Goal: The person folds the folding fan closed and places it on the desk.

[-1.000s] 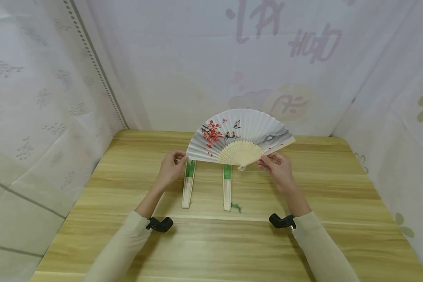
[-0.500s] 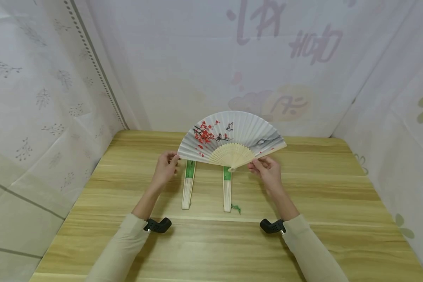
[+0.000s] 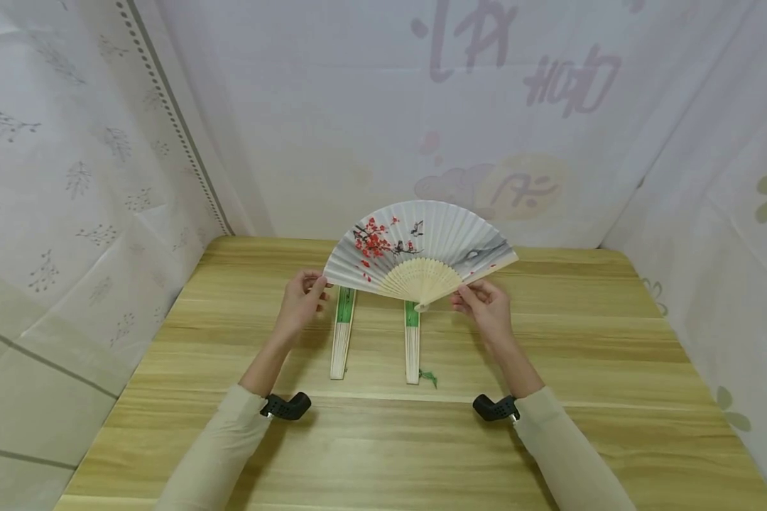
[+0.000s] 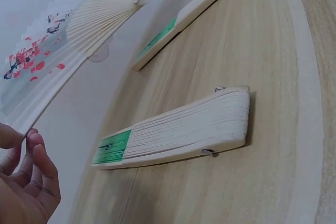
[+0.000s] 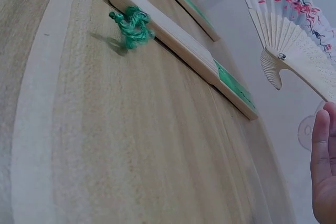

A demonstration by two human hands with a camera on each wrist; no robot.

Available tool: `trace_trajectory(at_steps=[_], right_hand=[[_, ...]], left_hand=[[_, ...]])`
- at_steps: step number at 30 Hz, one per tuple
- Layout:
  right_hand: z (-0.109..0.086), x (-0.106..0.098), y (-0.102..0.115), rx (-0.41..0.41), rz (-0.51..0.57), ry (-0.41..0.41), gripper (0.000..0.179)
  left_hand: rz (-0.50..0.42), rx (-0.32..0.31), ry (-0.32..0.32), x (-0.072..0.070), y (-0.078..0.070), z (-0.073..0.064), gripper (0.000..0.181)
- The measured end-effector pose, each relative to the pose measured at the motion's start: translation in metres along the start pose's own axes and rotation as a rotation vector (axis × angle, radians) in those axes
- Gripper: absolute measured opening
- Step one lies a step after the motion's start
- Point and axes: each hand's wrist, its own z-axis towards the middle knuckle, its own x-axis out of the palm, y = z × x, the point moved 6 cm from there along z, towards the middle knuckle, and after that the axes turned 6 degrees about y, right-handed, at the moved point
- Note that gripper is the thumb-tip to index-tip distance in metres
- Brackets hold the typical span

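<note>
A white folding fan (image 3: 434, 234) is spread wide above the table, painted with red blossoms, birds and grey hills. My left hand (image 3: 300, 301) pinches its left end between thumb and fingers, as the left wrist view also shows with that hand (image 4: 26, 177) at the lower left. On the other side my right hand (image 3: 488, 312) grips the right outer rib near the pivot (image 5: 281, 56). Two folded fans with green cloth lie below on the table: the left one (image 3: 341, 348) and the right one (image 3: 412, 351), which has a green cord (image 5: 132, 27) at its end.
The wooden table (image 3: 383, 454) has a pale seam running across it. A printed white curtain (image 3: 358, 106) hangs behind, with more patterned cloth at both sides. A black device (image 3: 287, 407) is strapped to each wrist.
Both hands have shifted a little to the left with the spread fan between them. Over the last half second they barely move. The folded fans stay in place.
</note>
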Motion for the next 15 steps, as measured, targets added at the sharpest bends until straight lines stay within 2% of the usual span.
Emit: trace_trajectory(at_steps=[9, 15], right_hand=[[0.006, 0.005, 0.006, -0.016, -0.053, 0.052, 0.03], [0.006, 0.008, 0.006, -0.025, -0.066, 0.048, 0.026]], left_hand=[[0.005, 0.036, -0.013, 0.0, -0.012, 0.005, 0.027], [0.006, 0.054, -0.013, -0.001, -0.014, 0.007, 0.025]])
